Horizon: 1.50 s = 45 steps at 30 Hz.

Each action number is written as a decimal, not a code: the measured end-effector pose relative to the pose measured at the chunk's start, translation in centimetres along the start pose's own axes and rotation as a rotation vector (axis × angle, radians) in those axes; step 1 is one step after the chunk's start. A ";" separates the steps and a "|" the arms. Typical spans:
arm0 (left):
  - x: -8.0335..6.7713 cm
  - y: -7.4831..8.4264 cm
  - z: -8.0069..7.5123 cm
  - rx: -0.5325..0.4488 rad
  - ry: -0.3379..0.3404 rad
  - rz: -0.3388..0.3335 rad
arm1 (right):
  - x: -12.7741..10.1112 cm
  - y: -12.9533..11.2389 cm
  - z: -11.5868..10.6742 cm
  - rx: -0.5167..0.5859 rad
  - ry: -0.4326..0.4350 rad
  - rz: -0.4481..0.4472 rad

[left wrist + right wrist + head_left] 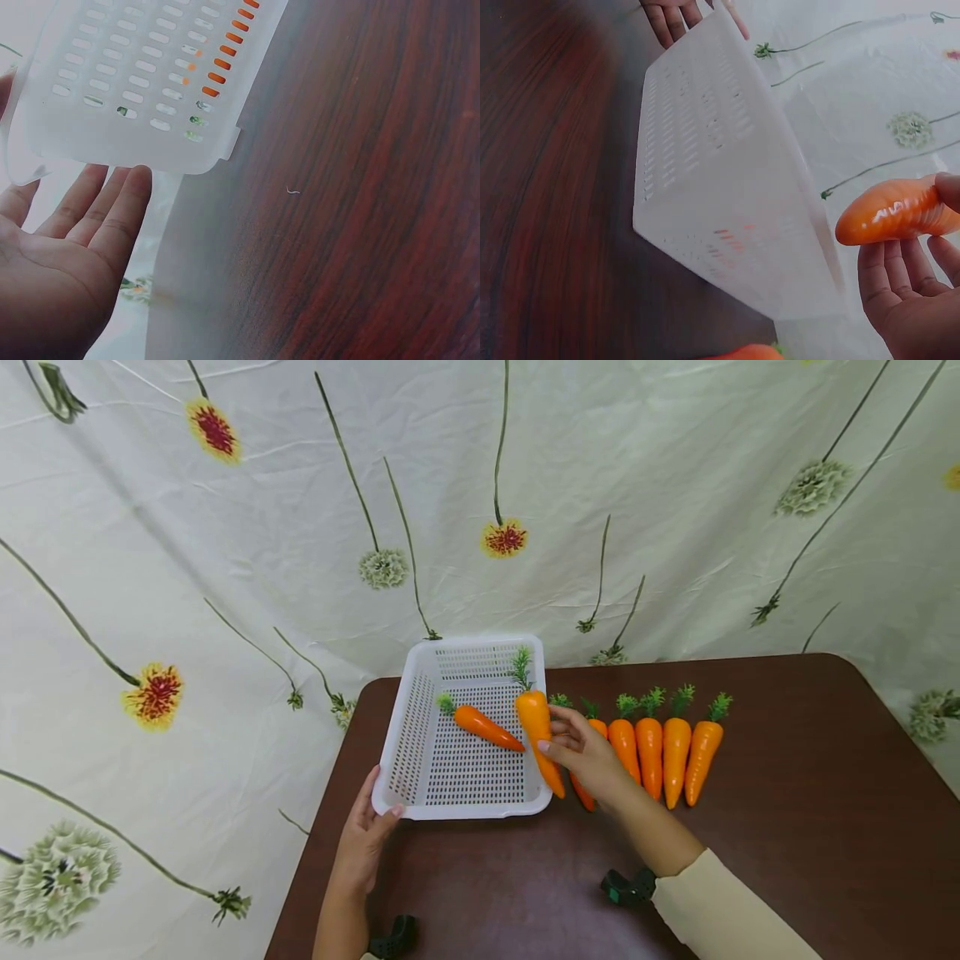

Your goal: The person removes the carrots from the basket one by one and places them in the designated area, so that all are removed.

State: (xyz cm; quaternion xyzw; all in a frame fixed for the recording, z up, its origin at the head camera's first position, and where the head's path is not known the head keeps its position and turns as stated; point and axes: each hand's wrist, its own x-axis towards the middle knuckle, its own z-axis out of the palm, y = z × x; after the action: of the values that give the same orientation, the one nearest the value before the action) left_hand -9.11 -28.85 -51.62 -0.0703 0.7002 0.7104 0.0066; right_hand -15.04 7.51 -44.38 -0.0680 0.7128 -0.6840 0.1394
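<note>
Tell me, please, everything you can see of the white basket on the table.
The white basket is a shallow rectangular tray that looks like plastic, with slotted holes across its floor and walls and a smooth rim. It sits upright at the left end of the brown table, its left side overhanging the edge. One carrot lies slanted inside. The left hand touches its near left corner with straight fingers; the right hand holds a second carrot over its right wall.

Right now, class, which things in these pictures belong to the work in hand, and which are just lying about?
Belong to the work:
- white basket, steadied at its near corner by the left hand
- carrot in the right hand, held at the basket's right rim
- carrot lying in the basket
- row of carrots on the table

Lying about:
- brown table
- flowered cloth
</note>
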 end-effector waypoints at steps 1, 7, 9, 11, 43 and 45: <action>0.0 0.0 0.0 0.001 -0.002 0.001 | -0.1 0.2 -0.2 0.002 0.006 0.002; -0.1 0.1 -0.1 -0.018 -0.020 -0.010 | -0.9 1.3 -1.7 0.017 0.066 0.046; -0.1 0.2 -0.1 -0.020 -0.021 -0.016 | -1.3 1.6 -2.2 0.017 0.091 0.066; -0.1 0.2 -0.1 -0.015 -0.019 -0.019 | -1.6 1.8 -2.7 0.012 0.108 0.081; -0.1 0.3 0.0 -0.026 -0.007 -0.021 | -5.8 6.0 -11.7 -0.029 0.498 0.219; -0.1 0.3 -0.1 -0.023 -0.009 -0.019 | -6.0 6.3 -12.0 -0.018 0.526 0.223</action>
State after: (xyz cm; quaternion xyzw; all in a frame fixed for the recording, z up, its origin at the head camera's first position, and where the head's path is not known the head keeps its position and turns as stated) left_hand -9.06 -28.91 -51.32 -0.0738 0.6911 0.7188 0.0159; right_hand -12.23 21.03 -49.73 0.1895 0.7337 -0.6521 0.0235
